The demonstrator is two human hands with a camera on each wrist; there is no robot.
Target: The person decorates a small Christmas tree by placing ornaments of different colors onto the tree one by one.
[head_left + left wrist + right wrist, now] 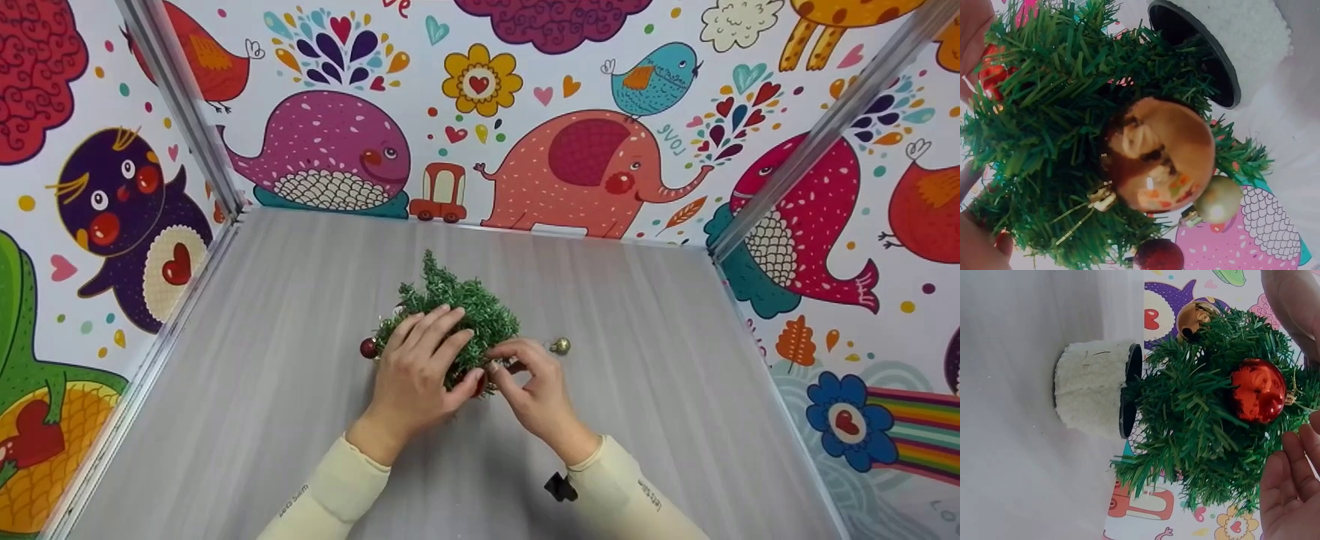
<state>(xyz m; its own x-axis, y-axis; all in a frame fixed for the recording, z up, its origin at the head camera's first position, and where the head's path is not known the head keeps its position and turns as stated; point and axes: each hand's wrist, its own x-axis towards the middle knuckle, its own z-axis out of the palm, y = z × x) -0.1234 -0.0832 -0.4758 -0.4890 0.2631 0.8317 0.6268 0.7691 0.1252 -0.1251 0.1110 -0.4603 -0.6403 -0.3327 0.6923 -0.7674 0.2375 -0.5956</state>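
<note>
A small artificial Christmas tree (480, 307) stands in front of me, its green branches between my hands. My left hand (416, 367) rests over its left front, fingers spread across the branches and thumb near a red ball ornament (1258, 391). With thumb and index fingertips close together, my right hand (536, 390) pinches at the gold string (1304, 406) above that ball; the exact contact is partly hidden. On the tree's left side hang a large gold ball (1162, 154), a pale gold ball (1219, 198) and a dark red ball (1158, 256).
The tree's white, fuzzy-sided pot (1092, 388) with a black rim sits on the grey wood-grain table (262, 390). One gold ball (560, 346) lies right of the tree. Cartoon-printed panels (450, 112) enclose the table's back and sides.
</note>
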